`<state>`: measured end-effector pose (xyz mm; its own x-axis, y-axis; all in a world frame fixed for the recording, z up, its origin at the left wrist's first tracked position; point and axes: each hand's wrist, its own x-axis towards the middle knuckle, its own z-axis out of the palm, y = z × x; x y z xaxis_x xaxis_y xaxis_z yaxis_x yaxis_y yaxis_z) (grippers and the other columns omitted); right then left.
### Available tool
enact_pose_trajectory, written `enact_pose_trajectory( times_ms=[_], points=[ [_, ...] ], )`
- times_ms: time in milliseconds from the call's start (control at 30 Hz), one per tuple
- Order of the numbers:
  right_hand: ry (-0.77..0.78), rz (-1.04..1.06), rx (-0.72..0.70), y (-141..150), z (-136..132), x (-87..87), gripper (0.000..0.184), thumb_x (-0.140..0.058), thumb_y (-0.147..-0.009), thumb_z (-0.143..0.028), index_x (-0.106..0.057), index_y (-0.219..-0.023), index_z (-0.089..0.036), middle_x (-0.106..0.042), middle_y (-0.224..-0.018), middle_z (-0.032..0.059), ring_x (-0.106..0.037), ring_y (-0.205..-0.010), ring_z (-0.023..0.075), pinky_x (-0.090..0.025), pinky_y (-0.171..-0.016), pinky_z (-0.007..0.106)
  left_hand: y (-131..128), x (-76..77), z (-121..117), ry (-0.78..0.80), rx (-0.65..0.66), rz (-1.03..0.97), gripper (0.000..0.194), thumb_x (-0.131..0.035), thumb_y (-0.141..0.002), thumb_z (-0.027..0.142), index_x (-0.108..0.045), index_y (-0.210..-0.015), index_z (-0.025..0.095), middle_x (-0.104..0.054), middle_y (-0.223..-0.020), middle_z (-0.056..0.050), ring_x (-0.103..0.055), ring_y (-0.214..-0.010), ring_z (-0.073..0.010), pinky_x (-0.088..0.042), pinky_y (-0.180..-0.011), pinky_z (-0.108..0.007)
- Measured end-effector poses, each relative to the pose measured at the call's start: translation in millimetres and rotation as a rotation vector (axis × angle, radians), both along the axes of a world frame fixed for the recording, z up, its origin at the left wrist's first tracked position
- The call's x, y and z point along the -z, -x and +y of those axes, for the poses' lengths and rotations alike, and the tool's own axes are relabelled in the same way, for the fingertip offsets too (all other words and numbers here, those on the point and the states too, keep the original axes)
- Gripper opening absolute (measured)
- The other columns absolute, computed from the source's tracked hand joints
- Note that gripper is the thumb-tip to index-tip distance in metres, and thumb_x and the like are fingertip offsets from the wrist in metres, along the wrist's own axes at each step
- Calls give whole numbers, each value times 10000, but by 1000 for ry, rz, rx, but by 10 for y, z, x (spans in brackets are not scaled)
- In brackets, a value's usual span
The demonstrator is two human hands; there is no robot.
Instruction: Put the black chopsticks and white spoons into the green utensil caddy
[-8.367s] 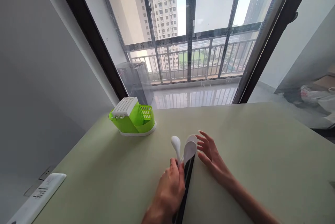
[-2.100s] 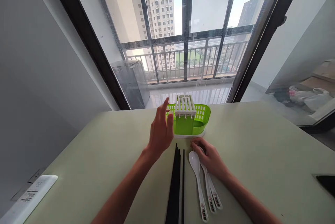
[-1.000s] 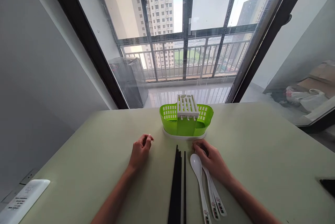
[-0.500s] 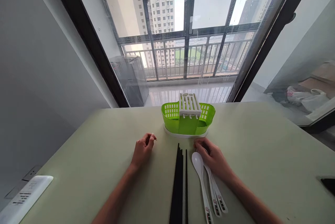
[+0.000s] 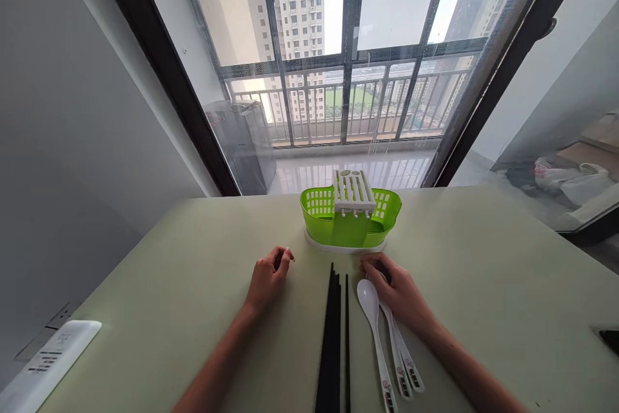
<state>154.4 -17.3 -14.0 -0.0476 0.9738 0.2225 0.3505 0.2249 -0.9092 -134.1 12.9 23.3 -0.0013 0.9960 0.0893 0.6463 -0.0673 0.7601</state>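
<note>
My left hand (image 5: pixel 272 276) rests on the table, fingers curled in and thumb against them, with nothing visible in it. Black chopsticks (image 5: pixel 331 342) lie in a bundle to its right, and a single black chopstick (image 5: pixel 347 336) lies beside them. My right hand (image 5: pixel 393 285) is loosely closed, its fingertips down near the basket, and it covers the bowls of some white spoons (image 5: pixel 397 352). Another white spoon (image 5: pixel 369 300) lies just left of that hand, its bowl in full view. Beyond both hands stands a green cutlery basket (image 5: pixel 351 229) with a white slotted top (image 5: pixel 354 192).
A white power strip (image 5: pixel 62 355) lies at the left edge of the pale green table (image 5: pixel 169 284). A dark object (image 5: pixel 610 339) is at the right edge. Behind the table are a glass door, a balcony railing (image 5: pixel 309 104) and a grey cabinet (image 5: pixel 246 142).
The view has shifted slightly, so everything sits a little further right. Both hands keep the same pose, and the chopsticks, spoons and basket have not moved on the table.
</note>
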Motion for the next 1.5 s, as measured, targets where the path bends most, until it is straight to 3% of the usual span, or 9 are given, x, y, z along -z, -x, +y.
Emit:
enact_pose_trajectory(
  times_ms=[833,1500],
  points=[
    [14,-4,-8,-2,-25,-50,269,-519,-976,-447,-653,-994,-215,-729,-941,47,-656,-867,219,-492,-809,325,-18,-21,-15,-5,32,62,455,-413,-973,568,-660,-851,206,-380,-561,62,-365,-535,-135,-282,-557,-253],
    [-2,-19,1,4,-20,-58,291,-530,-973,-469,-668,-983,-213,-742,-937,50,-671,-859,224,-508,-789,325,-39,-21,-42,-9,72,185,424,-391,-995,523,-658,-858,223,-547,-636,33,-504,-595,-149,-334,-628,-256]
  ],
)
